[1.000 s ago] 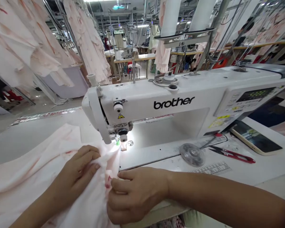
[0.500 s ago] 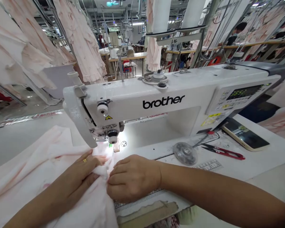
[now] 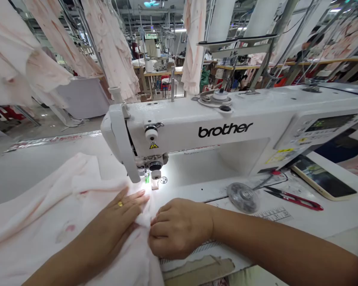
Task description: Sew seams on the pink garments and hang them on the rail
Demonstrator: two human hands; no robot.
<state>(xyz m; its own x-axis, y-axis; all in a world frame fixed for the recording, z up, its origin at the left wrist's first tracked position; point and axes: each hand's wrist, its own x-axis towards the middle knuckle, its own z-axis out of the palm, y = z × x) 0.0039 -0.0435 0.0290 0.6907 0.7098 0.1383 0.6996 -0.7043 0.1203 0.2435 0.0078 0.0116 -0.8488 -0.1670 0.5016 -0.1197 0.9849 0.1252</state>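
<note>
Pale pink printed fabric [image 3: 62,214] spreads over the left of the machine bed, its right edge running beneath the sewing machine's [image 3: 185,127] lit needle area. My left hand [image 3: 116,218], with a ring on one finger, lies flat on this cloth, fingers stretched towards the presser foot [image 3: 147,177]; its thumb is mostly hidden. Close on its right, my right hand [image 3: 179,228] is closed, pinching the fabric's edge between bent fingers. Both hands are on the near side of the needle. The fabric is slightly bunched between them.
Right of my right hand are a clear plastic disc [image 3: 243,197], red-handled thread snips [image 3: 295,198] and a phone [image 3: 323,176]. A ruler strip [image 3: 203,247] runs along the front edge. Thread cones [image 3: 220,20] stand behind the machine, and garments [image 3: 110,47] hang at the left.
The view has shifted, so the machine sits further right. My left fingers have straightened and flattened on the cloth, and the fold between my hands looks smoother. My right hand keeps its pinch.
</note>
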